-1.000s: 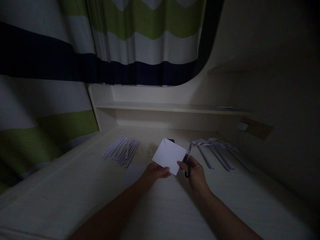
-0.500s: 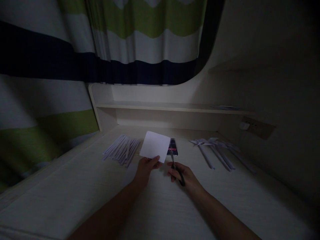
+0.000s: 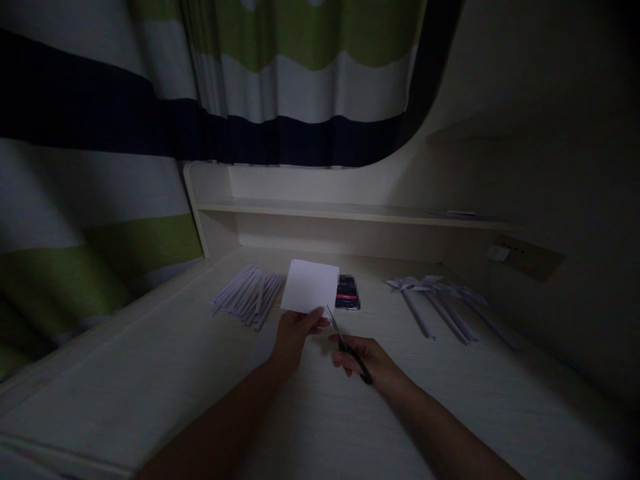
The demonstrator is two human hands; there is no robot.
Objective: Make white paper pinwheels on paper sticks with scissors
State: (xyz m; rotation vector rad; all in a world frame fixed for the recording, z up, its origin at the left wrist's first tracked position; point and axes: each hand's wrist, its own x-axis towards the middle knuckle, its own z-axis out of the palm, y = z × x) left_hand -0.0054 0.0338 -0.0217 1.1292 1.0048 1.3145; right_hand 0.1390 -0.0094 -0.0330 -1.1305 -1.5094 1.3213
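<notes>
A striped curtain of white, green and dark blue cloth [image 3: 280,87] hangs behind your pale wooden desk [image 3: 320,407], which serves as the landmark here. A low shelf [image 3: 350,213] runs along the desk's far edge. On the desk's far left lies a loose bundle of thin rolled white paper sticks [image 3: 247,297]; on its far right lie paper pinwheels on long paper stems [image 3: 440,300]. Near the desk's far middle sits a small dark box [image 3: 347,295], its label blurred. Above the desk's middle you hold a white rectangular sheet of paper [image 3: 311,287], lifted off the surface. Your left hand [image 3: 295,332] pinches its lower edge. Your right hand [image 3: 367,360] is closed around the handles of dark scissors [image 3: 345,343], whose tips reach the sheet's lower right corner.
</notes>
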